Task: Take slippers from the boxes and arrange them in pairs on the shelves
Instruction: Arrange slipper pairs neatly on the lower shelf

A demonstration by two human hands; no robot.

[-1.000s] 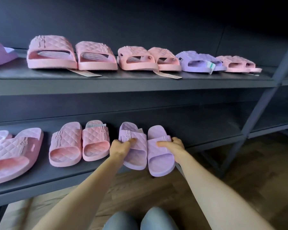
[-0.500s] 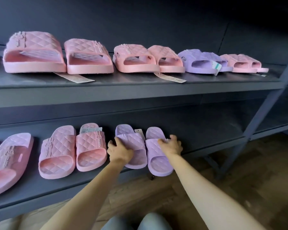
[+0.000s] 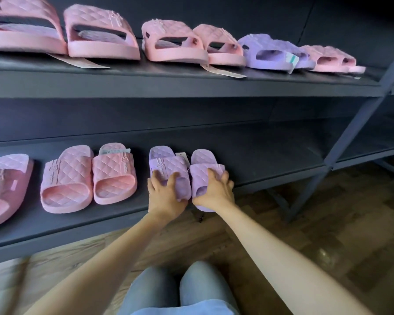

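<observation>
A pair of purple quilted slippers lies side by side on the lower shelf (image 3: 271,169), toes toward me. My left hand (image 3: 166,194) covers the front of the left purple slipper (image 3: 166,162), its fingers and thumb curled onto the strap. My right hand (image 3: 214,189) holds the right purple slipper (image 3: 203,160), with fingers wrapped over the strap's right side. That slipper's toe sticks out a little past the shelf's front edge. A white tag (image 3: 181,155) shows between the two slippers.
To the left on the lower shelf are a pink pair (image 3: 89,176) and part of a larger pink slipper (image 3: 2,187). The upper shelf (image 3: 191,87) carries several pink pairs and one purple pair (image 3: 273,53). A grey diagonal brace (image 3: 355,133) stands right, above a wooden floor.
Both hands have pushed the purple pair further back onto the lower shelf and moved forward over the straps. The camera has come closer and lower.
</observation>
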